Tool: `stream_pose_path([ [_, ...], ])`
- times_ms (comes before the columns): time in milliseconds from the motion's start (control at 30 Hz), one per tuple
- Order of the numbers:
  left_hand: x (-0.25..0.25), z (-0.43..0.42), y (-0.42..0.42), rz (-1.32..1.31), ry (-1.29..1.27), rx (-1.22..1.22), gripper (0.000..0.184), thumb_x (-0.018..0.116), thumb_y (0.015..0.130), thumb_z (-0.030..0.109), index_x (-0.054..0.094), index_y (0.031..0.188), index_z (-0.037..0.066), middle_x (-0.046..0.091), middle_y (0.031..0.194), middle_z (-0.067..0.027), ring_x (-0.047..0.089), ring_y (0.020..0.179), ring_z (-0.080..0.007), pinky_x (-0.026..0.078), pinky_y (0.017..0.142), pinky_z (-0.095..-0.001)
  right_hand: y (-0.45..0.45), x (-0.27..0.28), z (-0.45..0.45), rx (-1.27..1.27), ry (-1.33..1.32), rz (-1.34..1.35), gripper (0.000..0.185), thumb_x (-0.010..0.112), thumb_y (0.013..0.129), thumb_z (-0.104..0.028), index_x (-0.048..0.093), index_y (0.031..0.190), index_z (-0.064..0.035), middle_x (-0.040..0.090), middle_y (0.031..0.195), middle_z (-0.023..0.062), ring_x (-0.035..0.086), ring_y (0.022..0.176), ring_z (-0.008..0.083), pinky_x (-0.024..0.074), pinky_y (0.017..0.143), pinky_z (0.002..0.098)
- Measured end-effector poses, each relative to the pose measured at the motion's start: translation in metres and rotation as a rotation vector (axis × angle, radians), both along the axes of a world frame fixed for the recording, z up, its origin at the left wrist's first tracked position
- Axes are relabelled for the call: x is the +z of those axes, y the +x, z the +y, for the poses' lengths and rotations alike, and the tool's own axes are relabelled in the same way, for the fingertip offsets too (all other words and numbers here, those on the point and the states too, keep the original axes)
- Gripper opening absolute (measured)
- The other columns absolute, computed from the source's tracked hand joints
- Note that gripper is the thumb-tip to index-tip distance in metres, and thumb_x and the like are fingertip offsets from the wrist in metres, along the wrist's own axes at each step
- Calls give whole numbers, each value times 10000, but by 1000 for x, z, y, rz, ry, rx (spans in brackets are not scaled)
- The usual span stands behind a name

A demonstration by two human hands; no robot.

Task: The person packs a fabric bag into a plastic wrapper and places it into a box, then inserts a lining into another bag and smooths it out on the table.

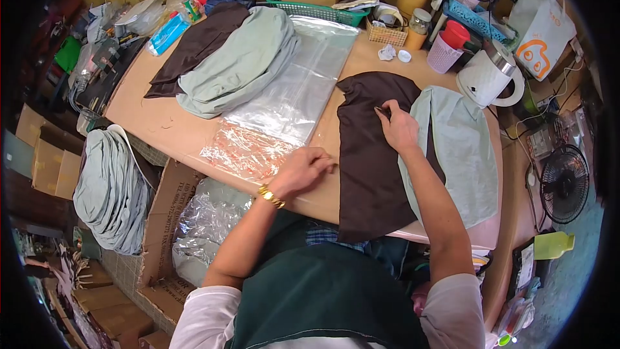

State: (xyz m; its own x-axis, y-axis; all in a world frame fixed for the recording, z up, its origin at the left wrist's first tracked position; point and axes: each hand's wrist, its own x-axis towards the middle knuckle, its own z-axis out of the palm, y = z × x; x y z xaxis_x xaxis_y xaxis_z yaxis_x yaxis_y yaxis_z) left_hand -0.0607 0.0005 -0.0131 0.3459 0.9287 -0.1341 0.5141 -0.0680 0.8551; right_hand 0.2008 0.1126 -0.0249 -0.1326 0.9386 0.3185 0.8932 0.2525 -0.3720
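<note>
A dark brown cloth piece (368, 161) lies flat on the table in front of me, partly overlapped on its right by a pale grey-green cloth piece (462, 155). On the upper part of the brown cloth, my right hand (400, 130) has its thumb and forefinger in a pinch; whatever is between them is too small to name. My left hand (305, 169) rests at the brown cloth's left edge with its fingers curled in, and their inside is hidden. Just left of that hand are a pile of small clear wrappers with orange marks (248, 152) and a stack of clear plastic bags (284, 103).
More pale green cloth (239, 58) and brown cloth (200, 45) lie at the table's far left. A white kettle (487, 77) and a lilac cup (444, 53) stand at the back right. Below left are a carton (158, 232) and a cloth stack (110, 187). A black fan (564, 183) is right.
</note>
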Motion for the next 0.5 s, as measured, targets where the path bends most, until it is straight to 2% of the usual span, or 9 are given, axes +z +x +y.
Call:
stream_pose_path([
  [33,-2,-6,-10,-59,50,13,279,583,950,238,648,938,-34,681,818,-88,598,714,-158,476,684,-297,-2,4,-1,-6,-46,-21,266,606,918,-338,536,1037,-110,679,830,159,655,829,362,486,706,475],
  [67,-3,-9,-18,-55,50,9,279,583,950,238,648,938,-34,681,818,-88,598,714,-158,476,684,-297,-3,7,-1,-13,-92,-42,275,595,923,-347,534,1040,-106,679,849,168,654,858,359,487,729,474],
  [133,-3,-17,-31,-463,-72,211,247,587,950,221,649,918,-17,637,691,-58,590,691,-153,470,624,-268,-1,12,6,3,-166,-51,284,589,925,-354,543,1044,-100,679,880,178,650,893,358,487,758,470],
  [167,-19,-8,-46,-578,-174,190,274,562,976,244,606,1071,-10,648,906,-78,605,742,-127,483,616,-249,0,16,8,21,-237,-62,294,583,927,-360,551,1048,-94,679,910,188,646,928,357,487,788,466],
  [267,18,-11,-5,-656,-154,389,410,559,979,259,474,1260,-27,573,1144,-150,624,785,-161,514,639,-267,-13,51,-13,29,-285,24,316,588,922,-365,578,1040,-72,674,974,203,637,976,360,483,824,463],
  [333,10,-6,22,-487,-94,324,627,632,925,273,330,1389,-21,499,1266,-198,659,817,-255,538,665,-353,-34,70,-50,12,-213,53,315,598,915,-353,588,1035,-61,674,971,202,638,969,364,485,820,461],
  [400,-27,14,43,41,585,388,497,671,881,267,509,1242,-34,601,1079,-227,646,754,-282,524,692,-392,-47,53,-69,37,-104,58,301,637,888,-315,595,1010,-43,675,932,199,651,913,365,502,775,452],
  [433,-19,18,44,41,586,382,497,671,881,267,509,1242,-34,601,1079,-227,646,754,-282,524,692,-392,-49,29,-68,40,-150,33,276,653,880,-286,588,987,-40,673,904,194,653,876,367,503,743,454],
  [500,3,21,45,321,206,173,295,641,906,268,629,953,-24,654,840,-171,638,731,-285,493,695,-410,-48,3,-71,33,-197,12,254,670,871,-256,581,965,-37,671,877,189,655,839,369,504,711,455],
])
